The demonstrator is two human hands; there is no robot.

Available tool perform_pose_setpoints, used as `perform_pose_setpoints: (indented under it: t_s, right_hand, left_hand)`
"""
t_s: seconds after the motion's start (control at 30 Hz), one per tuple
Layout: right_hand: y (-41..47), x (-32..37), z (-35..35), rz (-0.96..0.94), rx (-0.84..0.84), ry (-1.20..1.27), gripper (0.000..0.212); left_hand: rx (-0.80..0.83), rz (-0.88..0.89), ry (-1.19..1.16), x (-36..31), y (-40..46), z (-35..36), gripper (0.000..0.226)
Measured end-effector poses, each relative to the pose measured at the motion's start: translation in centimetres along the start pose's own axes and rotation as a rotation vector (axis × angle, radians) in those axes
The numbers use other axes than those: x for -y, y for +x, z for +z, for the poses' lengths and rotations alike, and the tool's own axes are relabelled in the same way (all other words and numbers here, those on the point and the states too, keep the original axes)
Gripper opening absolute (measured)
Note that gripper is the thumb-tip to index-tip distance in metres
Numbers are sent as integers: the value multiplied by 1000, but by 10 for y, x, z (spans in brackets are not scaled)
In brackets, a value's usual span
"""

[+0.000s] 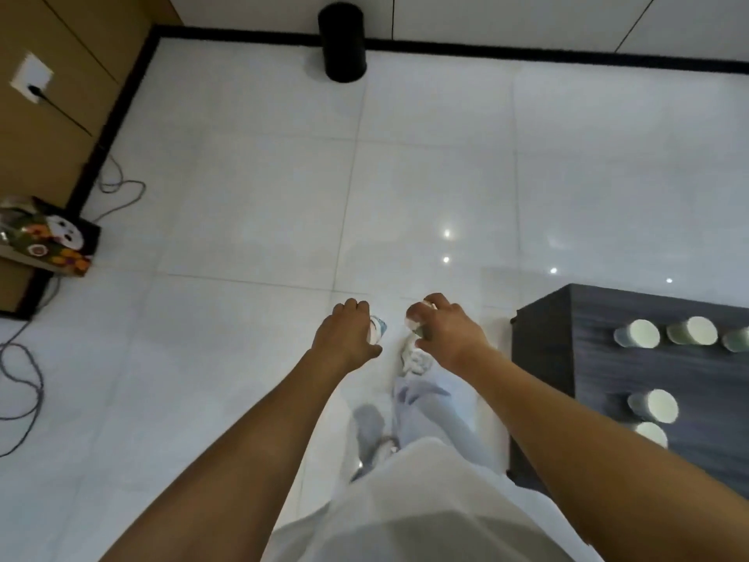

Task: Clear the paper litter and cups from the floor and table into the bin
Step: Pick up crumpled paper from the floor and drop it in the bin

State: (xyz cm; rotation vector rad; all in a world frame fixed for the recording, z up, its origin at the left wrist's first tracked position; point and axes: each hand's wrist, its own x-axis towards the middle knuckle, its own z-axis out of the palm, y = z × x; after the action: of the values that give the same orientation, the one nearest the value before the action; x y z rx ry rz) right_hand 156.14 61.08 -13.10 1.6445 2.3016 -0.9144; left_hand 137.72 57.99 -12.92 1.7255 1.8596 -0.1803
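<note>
- White glossy floor tiles [251, 204] spread out under and ahead of both our hands, with small light glints beyond the right hand.
- Our left hand [344, 332] has its fingers curled round a paper cup [377, 329]; only the cup's pale, blue-marked edge shows past the knuckles.
- Our right hand [444, 328] grips a wad of crumpled paper [414, 352], part bunched under the fingers and part hanging down below the hand.
- Both hands are held out in front of us, near each other but apart, the cup and the paper facing one another across the gap.
- Far ahead of the hands, against the dark skirting at the wall, stands the black cylindrical bin [342, 42], upright and well apart from what we hold.
- To the right of the right hand is the dark wood-grain surface [567, 358]; five pale green paper cups [637, 334] stand on it, three in a row further off and two nearer to us.
- Well to the left of the left hand, a colourful printed box [44, 237] sits by the brown wall panel, with grey cables [24, 383] looping over the floor close by and a wall socket [31, 77] higher up.
- Below the hands, our light trousers and a shoe show, blurred.
</note>
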Motion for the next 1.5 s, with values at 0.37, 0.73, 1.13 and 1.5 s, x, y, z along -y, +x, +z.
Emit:
perform_pose_setpoints:
  t_s: [0.37,0.73,1.13,1.5]
  right_hand:
    - [270,22,-152,-59,10,-68,43]
    - [542,111,-256,-127,-16,-140,38]
    - [763,184,-371,-47,-12,-9,35]
    - [1033,170,-507,39,-44,59,36]
  left_hand:
    - [-20,-65,-65,44,240,-172,62]
    - [-54,-103,-63,161,457,-336,67]
    - [-29,-57,-19,246,665,-521,69]
    - [-1,-38,-1,271,930,-668,70]
